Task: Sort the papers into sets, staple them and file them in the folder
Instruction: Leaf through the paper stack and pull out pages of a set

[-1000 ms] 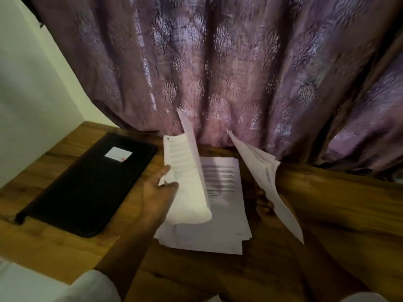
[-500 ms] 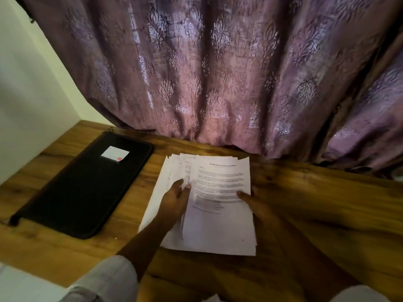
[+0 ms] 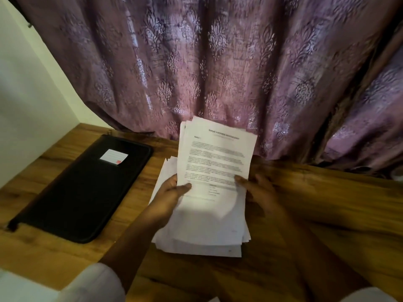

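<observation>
Vs. the frame half a sec earlier, the top sheaf (image 3: 216, 153) had come up off the worktop (image 3: 327, 214). Then it lay flat on the pile w/ both hands on it; now it stood tilted, top edge leaning toward the curtain (image 3: 218, 62) along the worktop's back edge. The left hand (image 3: 172, 192) gripped its lower left edge, thumb across the printed front, other fingers hidden behind the sheets. The right hand (image 3: 259, 188) pinched the lower right edge, thumb on the front. The pile (image 3: 202, 240) stayed flat on the worktop below the sheaf, approx. mid-worktop, sheets fanned & uneven at the corners. The folder (image 3: 82, 188) hadn't moved: closed, on the worktop's left part, running diagonally from near the back edge toward the front left corner, near the pile but not touching. Sheets were thin white paper w/ black text blocks, too blurred to read, the sheaf's lower part bending softly. The folder was matte black, rectangular w/ rounded corners, a small white label (image 3: 113, 156) w/ a red mark near its far end. Worktop: brown wood grain, smooth, slight sheen. Curtain: mauve fabric in heavy folds, shiny damask motifs. A plain pale wall (image 3: 32, 94) stood at left; a pale sleeve (image 3: 93, 282) covered the left forearm.
</observation>
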